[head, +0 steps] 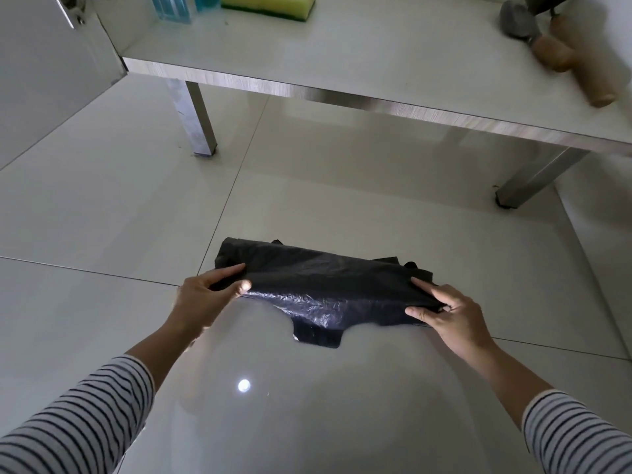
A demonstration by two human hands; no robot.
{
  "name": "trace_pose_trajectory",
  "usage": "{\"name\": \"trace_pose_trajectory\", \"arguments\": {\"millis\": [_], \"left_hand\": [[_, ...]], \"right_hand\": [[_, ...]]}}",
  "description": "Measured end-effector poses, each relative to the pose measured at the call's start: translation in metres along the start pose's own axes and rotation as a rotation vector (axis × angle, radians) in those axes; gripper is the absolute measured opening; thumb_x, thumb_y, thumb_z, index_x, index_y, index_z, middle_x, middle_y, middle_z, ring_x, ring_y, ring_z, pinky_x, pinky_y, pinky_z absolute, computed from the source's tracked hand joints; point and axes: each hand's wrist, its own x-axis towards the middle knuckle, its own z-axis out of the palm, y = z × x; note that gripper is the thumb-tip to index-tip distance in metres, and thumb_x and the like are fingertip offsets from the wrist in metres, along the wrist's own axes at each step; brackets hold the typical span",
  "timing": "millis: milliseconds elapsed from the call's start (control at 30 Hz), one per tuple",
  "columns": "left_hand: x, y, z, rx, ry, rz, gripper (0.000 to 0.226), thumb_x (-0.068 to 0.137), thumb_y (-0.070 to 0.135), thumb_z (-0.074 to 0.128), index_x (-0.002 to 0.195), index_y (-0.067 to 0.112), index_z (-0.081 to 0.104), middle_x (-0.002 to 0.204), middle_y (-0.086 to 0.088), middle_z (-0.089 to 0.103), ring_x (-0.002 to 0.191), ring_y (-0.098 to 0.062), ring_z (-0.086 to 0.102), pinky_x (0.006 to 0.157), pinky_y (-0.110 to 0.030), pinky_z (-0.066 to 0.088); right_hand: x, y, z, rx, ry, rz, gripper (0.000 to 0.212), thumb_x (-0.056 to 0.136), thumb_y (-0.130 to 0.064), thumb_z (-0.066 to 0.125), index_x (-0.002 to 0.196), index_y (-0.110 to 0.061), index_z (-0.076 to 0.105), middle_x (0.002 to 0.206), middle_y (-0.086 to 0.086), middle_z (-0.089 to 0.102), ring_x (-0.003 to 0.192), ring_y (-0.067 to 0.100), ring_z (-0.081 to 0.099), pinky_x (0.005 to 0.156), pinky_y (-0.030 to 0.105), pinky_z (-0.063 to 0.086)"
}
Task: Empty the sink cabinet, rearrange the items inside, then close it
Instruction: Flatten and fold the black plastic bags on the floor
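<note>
A black plastic bag [321, 285] lies partly folded on the glossy white floor tiles in front of the open sink cabinet [307, 56]. My left hand [208, 292] pinches the bag's left edge, thumb on top. My right hand [444, 309] grips its right edge. The near fold is lifted slightly off the floor. On the cabinet floor sit a yellow-green sponge [268, 5] and blue bottles [171, 6] at the back left, and wooden-handled brushes [564, 59] at the right.
The cabinet door [44, 73] stands open at the left. Two metal legs [198, 118] [533, 179] hold the cabinet above the floor. Its front edge [376, 100] runs across the view above the bag.
</note>
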Motion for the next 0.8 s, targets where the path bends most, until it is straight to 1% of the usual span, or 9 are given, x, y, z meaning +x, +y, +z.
{"name": "trace_pose_trajectory", "arguments": {"millis": [100, 167, 233, 300, 367, 433, 500, 633, 800], "left_hand": [[-0.006, 0.0, -0.001, -0.029, 0.05, 0.009, 0.037, 0.063, 0.035, 0.082, 0.093, 0.052, 0.068, 0.102, 0.013, 0.068, 0.1, -0.005, 0.062, 0.092, -0.024, 0.045], [-0.006, 0.006, -0.004, -0.075, 0.054, 0.039, 0.045, 0.055, 0.044, 0.085, 0.096, 0.049, 0.068, 0.103, 0.011, 0.069, 0.1, -0.005, 0.062, 0.094, -0.026, 0.046], [-0.006, 0.018, -0.008, -0.114, 0.068, 0.085, 0.053, 0.048, 0.048, 0.086, 0.098, 0.047, 0.069, 0.103, 0.01, 0.07, 0.101, -0.005, 0.063, 0.092, -0.025, 0.046], [-0.008, 0.036, -0.01, -0.161, 0.085, 0.144, 0.049, 0.051, 0.041, 0.085, 0.097, 0.044, 0.07, 0.103, 0.008, 0.07, 0.1, -0.006, 0.063, 0.092, -0.025, 0.046], [-0.009, 0.058, -0.013, -0.217, 0.085, 0.211, 0.042, 0.059, 0.027, 0.082, 0.097, 0.041, 0.07, 0.103, 0.004, 0.07, 0.099, -0.007, 0.064, 0.09, -0.023, 0.047], [-0.008, 0.085, -0.018, -0.247, 0.079, 0.287, 0.041, 0.063, 0.019, 0.08, 0.098, 0.038, 0.07, 0.105, 0.0, 0.07, 0.1, -0.009, 0.064, 0.087, -0.019, 0.047], [-0.002, 0.12, -0.022, -0.265, 0.074, 0.362, 0.04, 0.067, 0.014, 0.078, 0.1, 0.035, 0.069, 0.105, -0.001, 0.069, 0.099, -0.009, 0.063, 0.081, -0.011, 0.048], [0.032, 0.211, -0.026, -0.286, 0.097, 0.517, 0.039, 0.071, 0.012, 0.077, 0.103, 0.032, 0.067, 0.098, 0.005, 0.068, 0.079, 0.007, 0.063, 0.074, -0.005, 0.047], [0.096, 0.338, -0.02, -0.308, 0.131, 0.666, 0.042, 0.075, 0.015, 0.075, 0.115, 0.025, 0.063, 0.105, 0.003, 0.063, 0.09, 0.001, 0.059, 0.082, -0.009, 0.047]], "right_hand": [[-0.005, -0.007, -0.004, 0.045, 0.064, -0.029, 0.048, 0.059, -0.048, 0.08, 0.103, -0.057, 0.061, 0.09, -0.001, 0.059, 0.079, 0.015, 0.062, 0.079, 0.01, 0.045], [-0.008, -0.018, -0.011, 0.094, 0.09, -0.036, 0.05, 0.052, -0.066, 0.075, 0.1, -0.062, 0.06, 0.096, -0.002, 0.057, 0.068, 0.011, 0.061, 0.072, 0.004, 0.042], [-0.01, -0.036, -0.02, 0.129, 0.113, -0.075, 0.047, 0.062, -0.039, 0.082, 0.096, -0.064, 0.059, 0.1, 0.003, 0.056, 0.068, 0.012, 0.061, 0.069, 0.001, 0.041], [-0.011, -0.051, -0.032, 0.117, 0.156, -0.156, 0.058, 0.067, -0.012, 0.08, 0.104, -0.054, 0.062, 0.1, 0.008, 0.055, 0.075, 0.006, 0.061, 0.073, 0.002, 0.045], [-0.012, -0.069, -0.048, 0.15, 0.184, -0.216, 0.051, 0.065, -0.018, 0.076, 0.111, -0.034, 0.062, 0.098, 0.004, 0.054, 0.081, -0.003, 0.061, 0.082, 0.006, 0.048], [-0.009, -0.088, -0.067, 0.179, 0.202, -0.264, 0.048, 0.064, -0.025, 0.073, 0.109, -0.038, 0.063, 0.099, -0.002, 0.054, 0.087, -0.006, 0.06, 0.084, 0.008, 0.048], [0.003, -0.109, -0.09, 0.177, 0.237, -0.309, 0.05, 0.067, -0.015, 0.075, 0.104, -0.046, 0.064, 0.101, -0.005, 0.055, 0.089, -0.006, 0.061, 0.081, 0.005, 0.047], [0.054, -0.155, -0.145, 0.134, 0.319, -0.381, 0.045, 0.073, -0.01, 0.075, 0.108, -0.035, 0.061, 0.109, -0.001, 0.054, 0.089, -0.007, 0.061, 0.079, 0.002, 0.044], [0.159, -0.216, -0.223, -0.108, 0.486, -0.508, 0.048, 0.075, -0.028, 0.076, 0.12, -0.028, 0.06, 0.117, 0.007, 0.056, 0.105, 0.015, 0.057, 0.09, 0.007, 0.042]]}}
